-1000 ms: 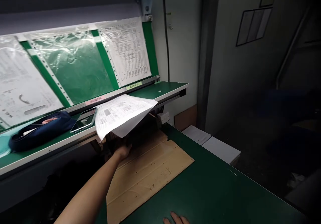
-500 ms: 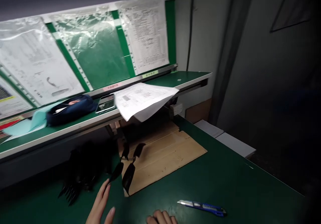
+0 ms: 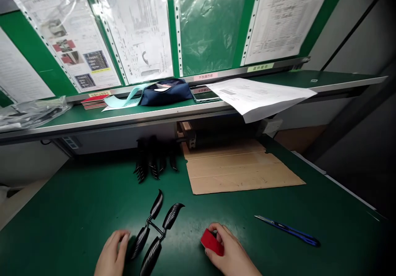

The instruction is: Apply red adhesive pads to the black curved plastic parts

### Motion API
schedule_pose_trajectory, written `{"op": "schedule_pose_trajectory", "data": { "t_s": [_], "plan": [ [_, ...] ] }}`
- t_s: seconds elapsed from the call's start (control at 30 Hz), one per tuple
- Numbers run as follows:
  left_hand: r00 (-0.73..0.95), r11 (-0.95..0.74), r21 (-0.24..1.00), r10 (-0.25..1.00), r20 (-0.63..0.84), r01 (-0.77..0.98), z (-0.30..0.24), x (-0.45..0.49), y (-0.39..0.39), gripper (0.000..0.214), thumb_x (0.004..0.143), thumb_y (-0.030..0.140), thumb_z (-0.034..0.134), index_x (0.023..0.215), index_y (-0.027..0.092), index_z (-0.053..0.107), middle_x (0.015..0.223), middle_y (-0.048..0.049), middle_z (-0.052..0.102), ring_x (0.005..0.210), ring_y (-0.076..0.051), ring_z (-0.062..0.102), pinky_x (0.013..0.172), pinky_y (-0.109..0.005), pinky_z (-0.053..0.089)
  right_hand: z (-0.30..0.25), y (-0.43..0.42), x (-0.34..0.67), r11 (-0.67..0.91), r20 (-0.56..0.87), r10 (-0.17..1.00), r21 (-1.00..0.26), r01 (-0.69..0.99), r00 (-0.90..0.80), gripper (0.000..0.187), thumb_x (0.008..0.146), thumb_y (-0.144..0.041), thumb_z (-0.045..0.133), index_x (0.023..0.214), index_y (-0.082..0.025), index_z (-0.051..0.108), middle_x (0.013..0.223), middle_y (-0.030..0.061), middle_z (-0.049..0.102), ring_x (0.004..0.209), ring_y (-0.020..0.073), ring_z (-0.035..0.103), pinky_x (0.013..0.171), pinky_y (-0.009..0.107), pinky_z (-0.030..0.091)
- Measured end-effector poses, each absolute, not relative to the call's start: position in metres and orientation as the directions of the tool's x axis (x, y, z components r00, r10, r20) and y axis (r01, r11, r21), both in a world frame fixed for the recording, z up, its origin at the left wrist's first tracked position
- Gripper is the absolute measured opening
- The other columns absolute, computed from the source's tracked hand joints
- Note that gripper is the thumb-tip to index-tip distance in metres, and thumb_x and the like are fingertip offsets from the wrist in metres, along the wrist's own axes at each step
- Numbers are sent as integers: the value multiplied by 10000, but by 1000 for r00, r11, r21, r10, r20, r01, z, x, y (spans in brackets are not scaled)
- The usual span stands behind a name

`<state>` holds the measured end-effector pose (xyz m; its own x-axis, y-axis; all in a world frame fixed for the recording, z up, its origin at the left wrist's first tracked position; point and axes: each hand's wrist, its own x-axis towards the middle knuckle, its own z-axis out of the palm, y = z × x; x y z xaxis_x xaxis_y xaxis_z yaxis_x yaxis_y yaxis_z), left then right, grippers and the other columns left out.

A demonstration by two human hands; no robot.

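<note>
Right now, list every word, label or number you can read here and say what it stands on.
None can be read.
Instruction sheets in plastic sleeves on the back board: pictures and print, too small.
Loose paper on the shelf: blurred print.
Pink label and green label on the shelf rail: characters too small.
Red block in the right hand, black molded part by the left hand: no text.

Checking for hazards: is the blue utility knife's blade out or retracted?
Out. The utility knife lies flat on the green table, a thin bare blade projecting from its left end.
</note>
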<state>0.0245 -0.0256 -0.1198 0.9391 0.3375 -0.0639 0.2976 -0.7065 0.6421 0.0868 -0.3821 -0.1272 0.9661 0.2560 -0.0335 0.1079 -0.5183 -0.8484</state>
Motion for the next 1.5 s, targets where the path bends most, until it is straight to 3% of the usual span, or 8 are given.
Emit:
{"op": "schedule_pose_trajectory", "data": {
  "t_s": [0.1, 0.2, 0.37, 0.53, 0.73, 0.83, 1.03, 1.5],
  "plan": [
    [951, -773, 595, 305, 44, 220, -116, 68, -42, 516, 932, 587, 277, 1232, 205, 449, 1275, -82, 458, 1195, -242, 383, 964, -377, 328, -119, -368, 75, 21, -135, 338, -988, -151, 931, 560, 834, -505, 534, 1221, -129, 384, 876, 70, 516, 751, 171, 520, 698, 290, 397],
    [967, -807, 567, 246, 73, 163, -124, 98, -62, 339, 863, 477, 476, 884, 143, 528, 970, -132, 499, 949, -300, 421, 811, -417, 302, -106, -359, 62, 506, -240, 375, -757, -415, 895, 667, 885, -504, 519, 1353, -113, 251, 981, 144, 588, 819, 219, 579, 760, 339, 423],
    [1000, -593, 805, 28, 1, 16, -109, 97, -78, 337, 886, 466, 502, 791, 161, 396, 725, -10, 376, 699, -159, 322, 672, -320, 258, -92, -375, 46, 727, -220, 374, -533, -433, 901, 681, 897, -466, 533, 1380, -85, 242, 1084, 188, 561, 868, 220, 577, 825, 371, 439],
    [987, 120, 992, -159, -14, 34, -58, 75, -102, 332, 864, 448, 597, 940, 172, 430, 832, 17, 391, 696, -82, 344, 695, -248, 346, -98, -392, 42, 454, 77, 273, -889, -58, 959, 559, 876, -460, 568, 1324, -200, 360, 1212, 140, 479, 1044, 216, 532, 916, 373, 440],
    [922, 814, 456, -386, -35, 359, -39, 47, -161, 503, 686, 520, 751, 949, 131, 570, 592, 74, 307, 503, -11, 275, 538, -172, 302, -80, -383, 37, -126, 502, 306, -821, 557, 809, 417, 946, -324, 460, 1347, -305, 347, 1383, 84, 361, 1279, 178, 411, 1016, 270, 427],
    [814, 776, 283, -581, -25, 563, -39, 37, -176, 325, 775, 419, 703, 773, 107, 613, 602, 40, 406, 495, -40, 304, 554, -215, 336, -61, -378, 38, -336, 657, 363, -569, 751, 661, 482, 928, -215, 471, 1380, -291, 323, 1405, 67, 326, 1276, 137, 387, 1008, 216, 424],
    [661, 517, 572, -748, -59, 637, -43, 28, -180, 574, 881, 559, 514, 521, 147, 341, 481, 3, 335, 477, -90, 401, 602, -216, 345, -42, -379, 52, -444, 766, 466, -230, 866, 442, 507, 897, -117, 504, 1384, -167, 375, 1420, 105, 338, 1307, 200, 306, 1072, 344, 367],
    [604, 503, 480, -794, -72, 719, -25, 6, -181, 525, 874, 450, 532, 499, 164, 301, 382, 30, 201, 325, -62, 171, 402, -184, 151, -19, -402, 51, -422, 764, 301, -430, 798, 571, 483, 915, -157, 484, 1385, -238, 407, 1396, 81, 346, 1257, 157, 408, 1020, 266, 432]
  ]
}}
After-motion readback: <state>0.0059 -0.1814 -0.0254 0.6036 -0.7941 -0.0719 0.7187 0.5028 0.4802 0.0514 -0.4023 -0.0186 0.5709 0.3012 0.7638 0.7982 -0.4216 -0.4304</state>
